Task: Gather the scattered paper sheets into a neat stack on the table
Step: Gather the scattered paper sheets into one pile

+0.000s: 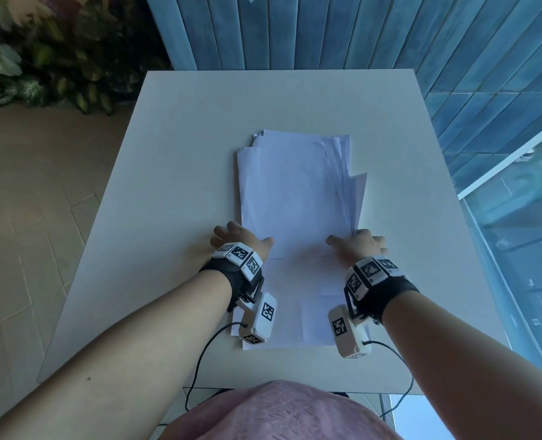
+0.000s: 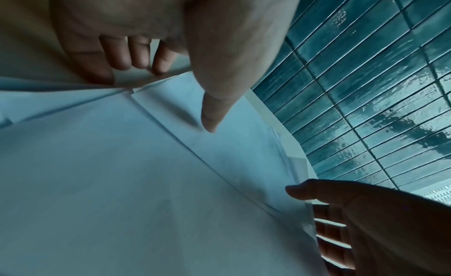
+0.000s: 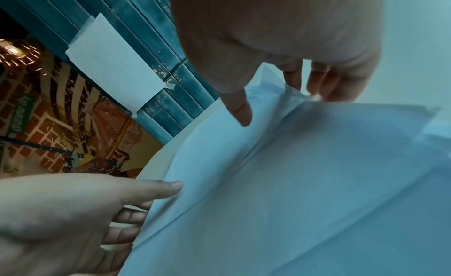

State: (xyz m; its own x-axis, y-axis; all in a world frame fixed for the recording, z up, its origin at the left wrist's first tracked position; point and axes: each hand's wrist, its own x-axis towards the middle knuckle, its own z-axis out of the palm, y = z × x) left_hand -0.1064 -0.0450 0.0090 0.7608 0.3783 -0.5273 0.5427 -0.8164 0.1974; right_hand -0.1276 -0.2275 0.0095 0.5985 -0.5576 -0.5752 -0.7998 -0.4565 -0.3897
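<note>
White paper sheets (image 1: 295,192), loose pile at the middle of the table (image 1: 174,173), long axis running away from the person. Left hand (image 1: 239,238) and right hand (image 1: 360,244) pinch its near corners, thumbs on top; far edges fanned, unsquared.

Dim bluish daylight from right; wrist views blurred, edges strongly warped.

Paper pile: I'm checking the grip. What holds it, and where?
Both hands: left hand pinches the paper pile at its left edge, right hand at its right.
</note>
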